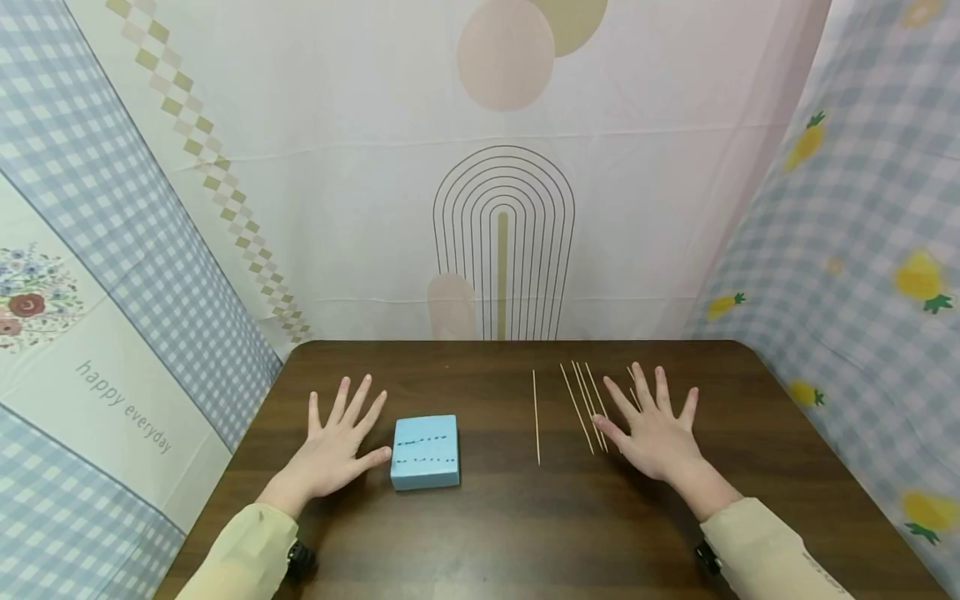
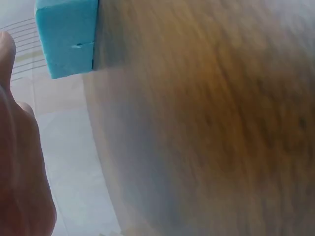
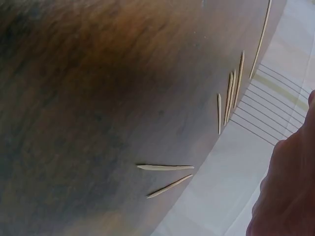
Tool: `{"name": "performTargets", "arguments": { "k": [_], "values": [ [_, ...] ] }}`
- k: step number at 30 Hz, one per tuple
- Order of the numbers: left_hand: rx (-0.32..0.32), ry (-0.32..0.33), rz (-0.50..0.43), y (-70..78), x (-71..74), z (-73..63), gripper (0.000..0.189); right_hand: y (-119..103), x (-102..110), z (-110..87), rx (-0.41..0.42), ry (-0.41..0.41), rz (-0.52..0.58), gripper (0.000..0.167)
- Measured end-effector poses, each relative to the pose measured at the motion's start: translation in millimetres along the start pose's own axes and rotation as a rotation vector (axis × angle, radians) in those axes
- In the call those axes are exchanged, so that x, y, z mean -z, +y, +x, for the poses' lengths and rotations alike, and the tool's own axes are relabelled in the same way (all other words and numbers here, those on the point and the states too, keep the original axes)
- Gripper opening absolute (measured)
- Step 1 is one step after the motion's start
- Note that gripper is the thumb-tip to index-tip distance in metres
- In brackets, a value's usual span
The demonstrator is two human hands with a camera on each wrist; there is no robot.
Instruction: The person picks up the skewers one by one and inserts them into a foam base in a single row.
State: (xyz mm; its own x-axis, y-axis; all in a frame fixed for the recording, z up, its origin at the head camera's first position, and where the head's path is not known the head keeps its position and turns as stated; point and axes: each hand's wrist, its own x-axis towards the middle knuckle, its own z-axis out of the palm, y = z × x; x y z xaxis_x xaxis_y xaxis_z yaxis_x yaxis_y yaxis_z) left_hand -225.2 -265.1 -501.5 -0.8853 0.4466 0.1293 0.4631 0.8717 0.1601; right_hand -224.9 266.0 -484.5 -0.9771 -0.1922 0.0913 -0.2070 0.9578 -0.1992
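A light blue foam block point(image 1: 424, 452) with two rows of dark marks on top lies on the table, left of the middle. My left hand point(image 1: 330, 450) is spread just left of it, thumb tip right at the block's side, holding nothing. In the left wrist view the side of the blue block point(image 2: 69, 37) shows beyond the hand's edge point(image 2: 22, 162). My right hand point(image 1: 654, 429) is spread with straight fingers over several thin wooden skewers point(image 1: 585, 408), partly covering some. The right wrist view shows pointed skewers point(image 3: 230, 96) near part of that hand point(image 3: 290, 182).
One skewer point(image 1: 536, 417) lies apart, between the block and the others. The dark wooden table point(image 1: 487, 542) ends at a patterned white cloth point(image 1: 360, 250) behind. Checked cloths hang at the left point(image 1: 172, 208) and right point(image 1: 847, 275).
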Motion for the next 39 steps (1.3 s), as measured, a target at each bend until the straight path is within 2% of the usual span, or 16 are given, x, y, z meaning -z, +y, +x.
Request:
{"name": "performTargets", "arguments": {
  "k": [3, 7, 10, 12, 16, 18, 20, 25, 29, 34, 39],
  "values": [
    [-0.026, 0.003, -0.118, 1.6, 2.6, 1.7, 0.101, 1.3, 0.8, 2.5, 0.004, -0.009, 0.054, 0.083],
    [-0.025, -0.038, -0.442, 5.0, 7.3, 2.8, 0.104, 0.1, 4.8, 8.8, 0.033, -0.007, 0.209, 0.079],
    [-0.012, -0.082, -0.634, 7.5, 8.4, 4.5, 0.105, -5.4, 8.2, 14.6, 0.041, 0.025, 0.377, 0.069],
    [-0.010, -0.112, -0.692, 9.0, 7.5, 7.0, 0.109, -12.5, 9.6, 19.2, 0.030, 0.060, 0.486, 0.061],
    [-0.033, -0.146, -0.743, 10.9, 4.6, 14.0, 0.117, -36.0, 9.9, 28.7, -0.055, 0.084, 0.794, 0.047],
    [-0.045, -0.158, -0.787, 10.8, 3.0, 17.0, 0.119, -50.3, 7.2, 32.8, -0.097, 0.056, 0.945, 0.045],
    [-0.049, -0.177, -0.839, 10.1, 1.4, 18.6, 0.119, -62.9, 1.0, 36.4, -0.136, 0.014, 1.047, 0.044],
    [-0.031, -0.239, -0.917, 7.8, -4.5, 16.5, 0.122, -84.8, -21.4, 44.7, -0.194, -0.077, 1.074, 0.042],
    [-0.026, -0.277, -0.954, 7.1, -9.1, 14.2, 0.123, -90.8, -37.8, 50.8, -0.222, -0.103, 1.059, 0.046],
    [-0.045, -0.289, -1.004, 4.5, -14.0, 15.0, 0.123, -90.0, -50.3, 56.2, -0.231, -0.075, 1.007, 0.051],
    [-0.023, -0.295, -1.026, 0.5, -19.2, 14.9, 0.119, -89.2, -55.4, 58.5, -0.251, -0.031, 0.893, 0.051]
  ]
}}
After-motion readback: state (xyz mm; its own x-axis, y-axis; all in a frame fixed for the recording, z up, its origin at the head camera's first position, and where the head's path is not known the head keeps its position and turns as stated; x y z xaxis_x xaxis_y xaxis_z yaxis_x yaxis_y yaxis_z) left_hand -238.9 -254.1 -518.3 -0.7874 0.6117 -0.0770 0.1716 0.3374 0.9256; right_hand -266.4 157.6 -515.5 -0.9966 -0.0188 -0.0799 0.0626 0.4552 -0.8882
